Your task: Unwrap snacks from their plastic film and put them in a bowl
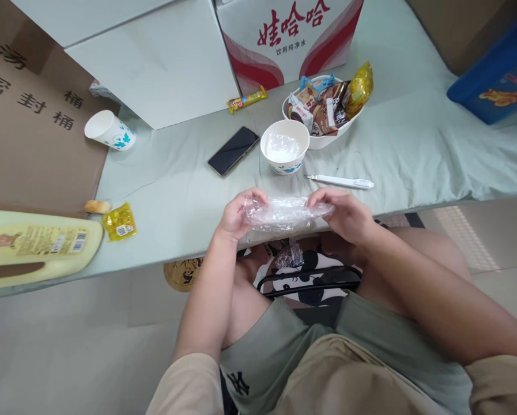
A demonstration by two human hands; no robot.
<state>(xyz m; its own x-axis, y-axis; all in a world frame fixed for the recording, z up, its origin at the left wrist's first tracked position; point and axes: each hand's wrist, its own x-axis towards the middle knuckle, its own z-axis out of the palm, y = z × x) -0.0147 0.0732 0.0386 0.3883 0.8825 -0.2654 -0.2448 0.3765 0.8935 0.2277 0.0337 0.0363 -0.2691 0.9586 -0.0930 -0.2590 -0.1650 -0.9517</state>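
My left hand [236, 216] and my right hand [342, 213] both pinch a crumpled piece of clear plastic film [284, 212], stretched between them just above the near table edge. Beyond the film stands a white paper bowl [285, 148] with more clear plastic inside. A second scrap of clear plastic [289, 256] lies below the hands, over a black-and-white bag [310, 279] by my knees.
On the pale green tablecloth [414, 155] lie a black phone [233, 151], a white pen-like tool [341, 182], a white bowl of wrapped snacks [327, 106], a paper cup [109, 131], a yellow sachet [120, 222] and a yellow bottle [37, 248]. Cartons [284, 34] stand behind.
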